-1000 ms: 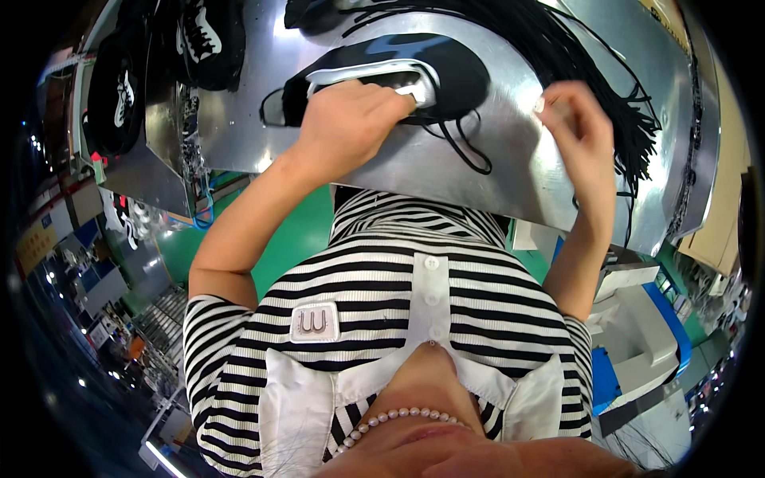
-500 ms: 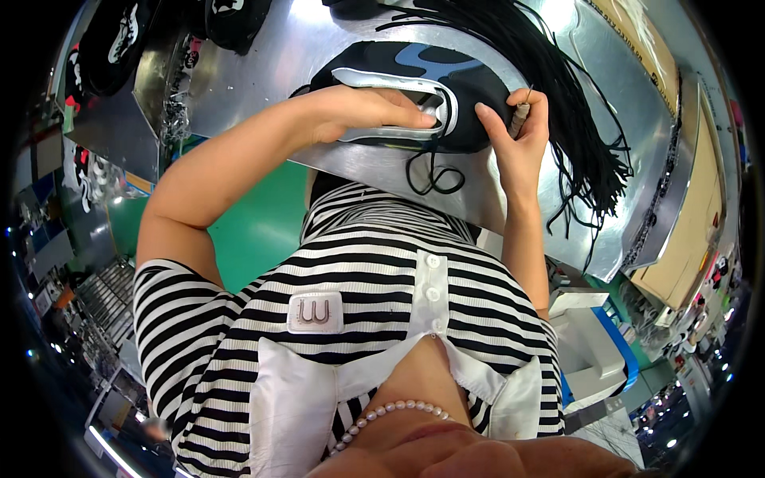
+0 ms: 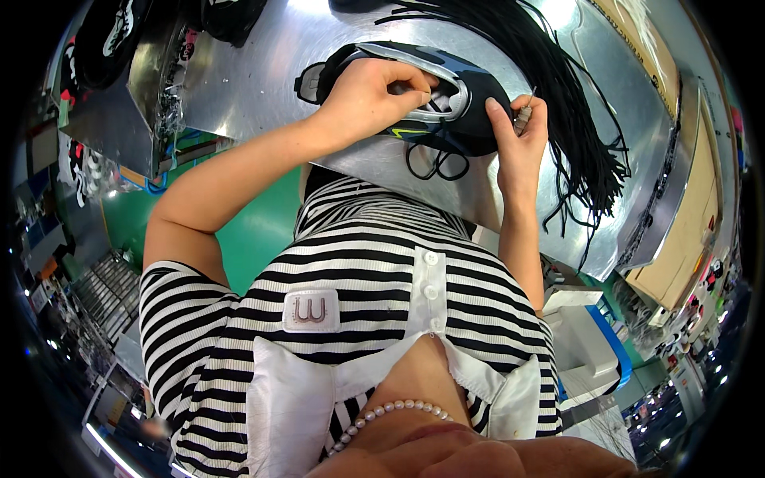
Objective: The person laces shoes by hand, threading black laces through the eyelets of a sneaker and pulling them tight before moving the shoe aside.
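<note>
A dark shoe (image 3: pixel 476 89) with a blue-grey and yellow-green pattern lies on the metal table, toe to the right, its pale-lined opening tilted away from me. My left hand (image 3: pixel 368 99) is over the opening, thumb and fingers pinched together at its edge; whatever lies between the fingertips is hidden. White stuffing shows inside the shoe. A thin black shoelace (image 3: pixel 439 177) hangs in loops off its near side. My right hand (image 3: pixel 519 137) is at the toe, thumb against it, fingers curled round an awl (image 3: pixel 523 119) with a wrapped handle and a thin metal point.
A thick bundle of black laces (image 3: pixel 586 151) drapes over the metal table (image 3: pixel 255 88) to the right of the shoe. More black shoes (image 3: pixel 107 44) stand at the far left. Cardboard (image 3: pixel 673 239) lies along the right side. A white and blue bin (image 3: pixel 586 342) stands lower right.
The shoe has rolled, its opening turning away and its near side coming into view. My left hand has drawn out of the opening to its edge. The right hand stays by the toe with the awl.
</note>
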`<state>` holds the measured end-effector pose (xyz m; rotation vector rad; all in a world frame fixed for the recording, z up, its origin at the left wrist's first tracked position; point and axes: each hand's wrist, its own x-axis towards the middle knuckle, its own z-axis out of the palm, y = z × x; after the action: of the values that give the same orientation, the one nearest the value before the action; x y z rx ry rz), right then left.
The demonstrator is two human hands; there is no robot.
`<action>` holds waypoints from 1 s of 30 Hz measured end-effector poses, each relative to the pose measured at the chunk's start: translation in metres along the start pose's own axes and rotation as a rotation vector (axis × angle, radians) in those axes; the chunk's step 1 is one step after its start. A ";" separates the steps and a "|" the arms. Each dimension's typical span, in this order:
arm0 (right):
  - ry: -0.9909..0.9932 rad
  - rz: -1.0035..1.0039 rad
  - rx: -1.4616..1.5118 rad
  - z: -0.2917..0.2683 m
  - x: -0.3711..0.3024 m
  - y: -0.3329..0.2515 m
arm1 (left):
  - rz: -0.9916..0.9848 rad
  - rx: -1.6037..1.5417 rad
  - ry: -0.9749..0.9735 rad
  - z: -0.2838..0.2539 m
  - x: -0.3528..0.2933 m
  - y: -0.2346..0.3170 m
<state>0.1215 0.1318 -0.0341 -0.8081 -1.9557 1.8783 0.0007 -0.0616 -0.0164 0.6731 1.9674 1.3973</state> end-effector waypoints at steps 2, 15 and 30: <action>-0.015 -0.013 -0.085 -0.002 0.001 0.003 | 0.022 0.012 -0.014 0.002 0.002 0.001; 0.069 0.060 0.309 -0.007 -0.008 0.017 | 0.357 0.517 0.492 -0.073 -0.018 0.012; 0.098 -0.316 -0.518 -0.027 0.006 0.018 | 0.613 0.165 -0.324 -0.026 -0.035 0.083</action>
<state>0.1355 0.1568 -0.0498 -0.6503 -2.3738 1.1476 0.0093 -0.0769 0.0758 1.5731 1.6921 1.3459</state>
